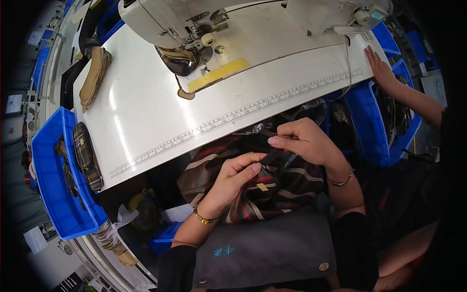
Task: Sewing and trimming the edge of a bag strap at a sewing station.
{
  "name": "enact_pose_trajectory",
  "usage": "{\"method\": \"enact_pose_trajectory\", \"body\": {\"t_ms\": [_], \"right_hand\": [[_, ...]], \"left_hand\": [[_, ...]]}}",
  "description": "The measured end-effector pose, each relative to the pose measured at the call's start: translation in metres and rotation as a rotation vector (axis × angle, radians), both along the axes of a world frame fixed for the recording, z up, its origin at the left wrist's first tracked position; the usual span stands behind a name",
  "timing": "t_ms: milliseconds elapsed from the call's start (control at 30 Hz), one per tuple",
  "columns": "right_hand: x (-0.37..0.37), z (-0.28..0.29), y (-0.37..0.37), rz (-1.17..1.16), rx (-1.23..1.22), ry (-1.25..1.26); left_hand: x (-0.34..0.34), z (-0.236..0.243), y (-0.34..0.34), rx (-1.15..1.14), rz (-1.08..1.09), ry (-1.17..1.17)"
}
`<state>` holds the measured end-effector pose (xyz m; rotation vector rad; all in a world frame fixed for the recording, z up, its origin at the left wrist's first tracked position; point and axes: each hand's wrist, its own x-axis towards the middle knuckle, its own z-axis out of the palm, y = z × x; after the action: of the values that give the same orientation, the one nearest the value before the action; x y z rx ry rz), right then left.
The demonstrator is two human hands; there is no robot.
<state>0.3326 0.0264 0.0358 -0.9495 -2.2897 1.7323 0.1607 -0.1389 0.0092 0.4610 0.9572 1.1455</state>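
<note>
Brown, red and white striped fabric (296, 192) lies bunched across my lap, below the table's front edge. Over it, my left hand (233, 177) pinches a dark strap (275, 156) between thumb and fingers. Up and to the right, my right hand (306, 142) is also closed, gripping a narrow dark end that seems part of this strap. A small yellow tag (262, 187) shows on the cloth just below the strap. Where the strap joins the fabric, if it does, cannot be made out.
A sewing machine (163, 19) stands on the white table (141, 112), dark padded piece beside its needle. Brown cut pieces (95, 78) lie at left. Blue bins (51, 160) hang at both sides. Another person's hand (379, 65) rests on the table's right end.
</note>
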Motion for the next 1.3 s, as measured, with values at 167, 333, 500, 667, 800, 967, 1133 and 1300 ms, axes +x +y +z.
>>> {"method": "enact_pose_trajectory", "body": {"t_ms": [167, 333, 500, 667, 800, 967, 1133, 1300], "right_hand": [[-0.001, 0.007, -0.01, -0.076, 0.045, 0.022], [0.005, 0.015, -0.032, -0.217, 0.247, 0.052], [0.016, 0.02, -0.04, -0.284, 0.384, 0.021], [0.02, 0.019, -0.041, -0.286, 0.371, -0.009], [0.019, 0.018, -0.041, -0.288, 0.383, 0.031], [0.018, 0.01, -0.041, -0.289, 0.401, 0.043], [0.017, 0.01, -0.041, -0.293, 0.398, 0.034], [0.016, 0.006, -0.038, -0.272, 0.358, 0.066]], "left_hand": [[0.003, -0.004, 0.001, -0.048, 0.038, -0.121], [0.003, -0.003, 0.001, -0.057, 0.05, -0.125], [0.002, 0.0, 0.004, -0.106, 0.033, -0.165], [0.003, 0.0, 0.004, -0.102, 0.034, -0.186], [0.003, 0.0, 0.003, -0.103, 0.041, -0.167], [0.002, -0.003, 0.003, -0.106, 0.042, -0.203], [0.001, -0.001, 0.005, -0.105, 0.03, -0.206], [0.001, -0.001, 0.004, -0.105, 0.029, -0.221]]}}
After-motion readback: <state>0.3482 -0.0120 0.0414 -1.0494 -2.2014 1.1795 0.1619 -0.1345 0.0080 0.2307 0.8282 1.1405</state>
